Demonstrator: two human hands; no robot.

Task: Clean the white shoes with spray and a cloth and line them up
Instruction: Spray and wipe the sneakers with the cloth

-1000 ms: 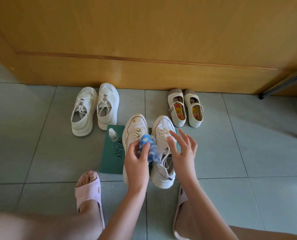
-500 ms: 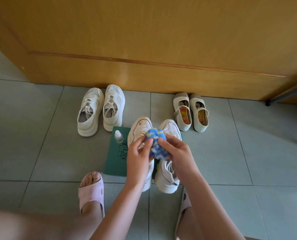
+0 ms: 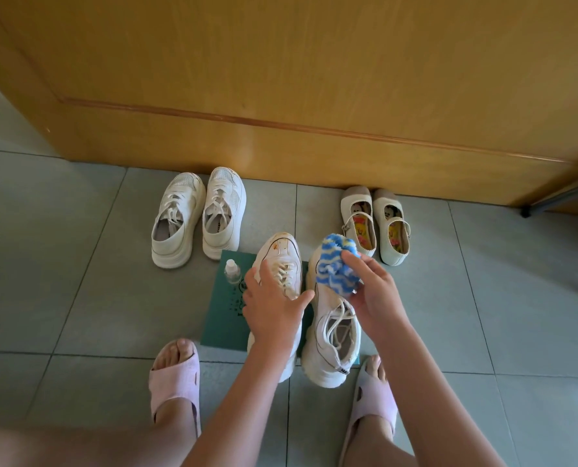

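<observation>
I note a grey tiled floor (image 3: 78,298) meeting a wooden panel (image 3: 280,62). A green mat (image 3: 225,318) with printed lettering lies flat on it. Pink slippers (image 3: 174,382) cover both feet.

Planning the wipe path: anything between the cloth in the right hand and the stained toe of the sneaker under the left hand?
Nothing visible. The cloth in the right hand hangs beside the stained sneaker, whose toe is bare; the left hand holds it farther back.
</observation>
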